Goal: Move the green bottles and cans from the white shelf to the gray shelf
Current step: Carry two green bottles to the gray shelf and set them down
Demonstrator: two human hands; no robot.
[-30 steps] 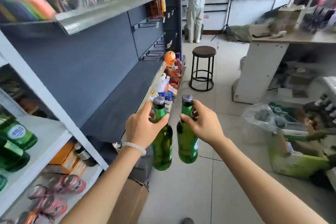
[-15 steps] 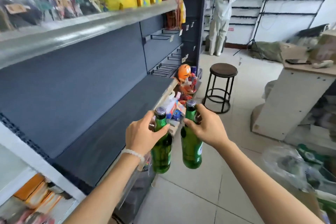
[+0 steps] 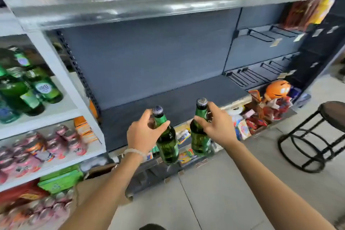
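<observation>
Both hands are full: the left hand (image 3: pixel 142 132) grips one green glass bottle (image 3: pixel 167 142) by its neck, the right hand (image 3: pixel 217 126) another bottle (image 3: pixel 198 136), both upright, held before the gray shelf (image 3: pixel 186 95). More green bottles (image 3: pixel 40 87) lie on the white shelf (image 3: pixel 56 112) at nine o'clock.

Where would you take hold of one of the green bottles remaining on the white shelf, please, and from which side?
Grip the neck just below the cap, coming from the open front. The green bottles on the white shelf stand upright and packed close, so their bodies are crowded while the necks are free. Both hands already carry bottles this way.
</observation>
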